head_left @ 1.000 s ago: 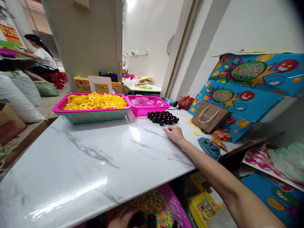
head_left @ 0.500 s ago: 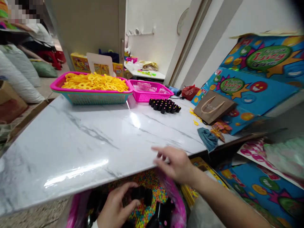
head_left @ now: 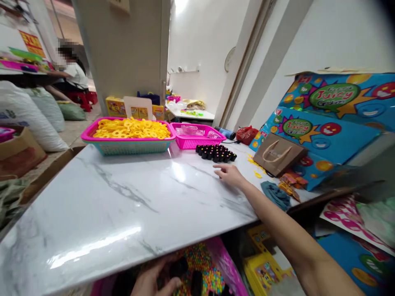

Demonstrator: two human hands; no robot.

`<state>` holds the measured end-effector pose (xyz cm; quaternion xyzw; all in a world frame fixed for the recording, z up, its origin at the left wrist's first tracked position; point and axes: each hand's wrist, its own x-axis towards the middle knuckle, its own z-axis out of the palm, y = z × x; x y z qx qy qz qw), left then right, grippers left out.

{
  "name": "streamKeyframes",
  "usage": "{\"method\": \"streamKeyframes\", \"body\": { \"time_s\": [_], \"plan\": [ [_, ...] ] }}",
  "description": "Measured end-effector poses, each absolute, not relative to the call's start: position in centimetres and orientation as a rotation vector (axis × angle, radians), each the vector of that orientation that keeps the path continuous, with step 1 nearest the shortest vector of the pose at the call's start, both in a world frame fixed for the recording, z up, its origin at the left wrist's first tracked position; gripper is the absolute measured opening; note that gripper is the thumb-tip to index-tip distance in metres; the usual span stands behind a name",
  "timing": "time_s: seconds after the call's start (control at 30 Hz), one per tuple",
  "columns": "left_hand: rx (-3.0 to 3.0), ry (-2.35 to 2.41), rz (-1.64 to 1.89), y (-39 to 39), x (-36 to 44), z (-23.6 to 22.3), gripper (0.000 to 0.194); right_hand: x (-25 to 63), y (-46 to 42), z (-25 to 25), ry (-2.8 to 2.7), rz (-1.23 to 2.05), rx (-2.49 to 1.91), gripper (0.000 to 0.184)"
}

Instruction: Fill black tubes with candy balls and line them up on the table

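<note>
Right hand (head_left: 230,174) rests flat and released on the table (head_left: 123,205), just before the black caps (head_left: 216,153). Left hand (head_left: 154,279), below the table edge, grasps a black piece over the coloured candies (head_left: 203,267), likely to fill it.

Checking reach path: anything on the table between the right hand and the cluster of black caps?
Head view: nothing. Only bare marble table lies between the right hand and the black caps; hand and caps are apart.

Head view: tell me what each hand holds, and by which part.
Right hand holds nothing; it rests on the white marble tabletop. Left hand, below the table edge, touches small black cylindrical caps; its grip cannot be told.
</note>
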<state>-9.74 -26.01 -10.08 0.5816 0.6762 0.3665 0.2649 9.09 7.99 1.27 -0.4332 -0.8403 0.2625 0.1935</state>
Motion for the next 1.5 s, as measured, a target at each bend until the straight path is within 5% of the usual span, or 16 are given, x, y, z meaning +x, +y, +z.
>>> {"method": "streamKeyframes", "body": {
  "time_s": [0.2, 0.33, 0.5, 0.7, 1.03, 1.27, 1.4, 1.5],
  "plan": [
    [1.23, 1.665, 1.033, -25.7, -8.3, -7.0, 0.036, 14.0, -8.9, 1.4, -2.472, 1.151, -0.569, 0.024],
    [1.151, 1.529, 1.069, -25.6, -7.2, -6.8, 0.037, 13.3, -15.3, -2.5, -2.496, 1.202, -0.545, 0.051],
    [1.224, 1.567, 1.047, -26.1, -6.5, -7.0, 0.055, 11.5, -14.7, -7.4, -2.709, 1.008, -0.296, 0.041],
    [1.652, 2.075, 0.749, -26.4, -8.8, -7.5, 0.031, 10.4, -9.8, -10.2, -3.06, 0.513, -0.573, 0.046],
    [1.872, 2.114, 0.162, -26.4, -9.0, -7.5, 0.025, 9.2, -10.5, -11.7, -3.063, 0.472, -0.57, 0.046],
    [1.836, 2.405, 0.087, -27.8, -10.4, -6.1, 0.047, 10.1, -10.7, -10.4, -2.865, 1.061, -0.514, 0.041],
    [1.822, 2.359, 0.065, -28.4, -10.6, -5.7, 0.046, 12.4, -10.4, -9.7, -2.457, 1.636, -0.706, 0.037],
    [1.862, 2.33, -0.007, -28.3, -10.4, -5.5, 0.044, 13.4, -11.1, -8.7, -2.284, 1.742, -0.762, 0.037]
  ]
}}
